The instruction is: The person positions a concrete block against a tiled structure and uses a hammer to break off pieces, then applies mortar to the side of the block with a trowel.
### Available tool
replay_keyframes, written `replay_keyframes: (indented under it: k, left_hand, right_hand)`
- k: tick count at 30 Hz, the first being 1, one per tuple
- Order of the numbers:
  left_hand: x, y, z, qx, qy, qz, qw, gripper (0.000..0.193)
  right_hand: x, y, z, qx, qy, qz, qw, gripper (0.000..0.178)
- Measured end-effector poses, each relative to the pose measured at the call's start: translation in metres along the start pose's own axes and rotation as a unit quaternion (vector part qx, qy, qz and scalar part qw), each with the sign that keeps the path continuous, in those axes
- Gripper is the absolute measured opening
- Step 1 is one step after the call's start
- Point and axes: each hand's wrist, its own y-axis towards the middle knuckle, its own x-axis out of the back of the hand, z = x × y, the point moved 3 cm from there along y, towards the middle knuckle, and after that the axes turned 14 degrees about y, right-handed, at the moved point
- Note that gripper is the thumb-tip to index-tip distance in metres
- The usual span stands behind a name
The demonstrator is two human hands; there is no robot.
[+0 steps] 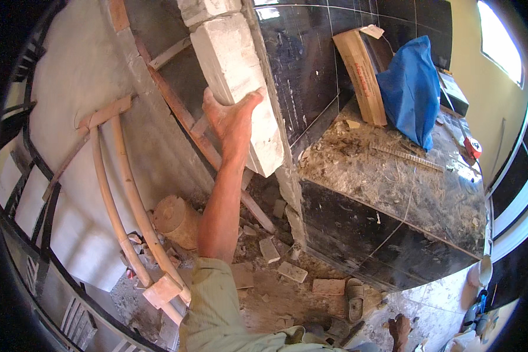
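Observation:
My left hand [232,111] reaches up and grips a long, pale white block [234,58], with thumb and fingers spread around its sides. The block stands upright against the rough edge of the black-tiled wall [296,64]. Directly above it sits another white block [208,9]. Low at the right, a small dark brown shape that looks like my right hand [399,333] shows near the bottom edge. Its fingers are too unclear to read.
Below lie broken bricks [291,271], rubble and a grey slipper [355,299]. Two wooden poles [132,193] lean at the left beside a round bucket [176,220]. The dusty black counter [358,158] carries a cardboard piece [361,79], blue sheeting [410,88] and a red tape measure [472,146].

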Motion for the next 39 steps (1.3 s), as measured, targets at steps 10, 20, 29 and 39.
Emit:
replay_keyframes:
  k: [10, 20, 29, 39]
  left_hand:
    - [-0.007, -0.006, -0.003, 0.019, -0.050, 0.036, 0.998, 0.104]
    - [-0.006, -0.012, -0.013, 0.013, -0.051, 0.025, 0.998, 0.100]
    - [-0.004, -0.009, -0.006, 0.018, 0.051, -0.011, 0.998, 0.099]
    - [0.013, -0.001, 0.009, 0.038, 0.026, -0.013, 0.999, 0.083]
  right_hand:
    - [-0.008, 0.016, -0.016, 0.048, 0.016, -0.031, 0.998, 0.032]
    - [0.020, 0.026, 0.015, 0.003, 0.035, -0.054, 0.998, 0.032]
    - [0.053, 0.018, 0.069, 0.009, 0.040, 0.089, 0.995, 0.052]
    - [-0.003, 0.014, 0.020, 0.050, 0.057, -0.087, 0.993, 0.030]
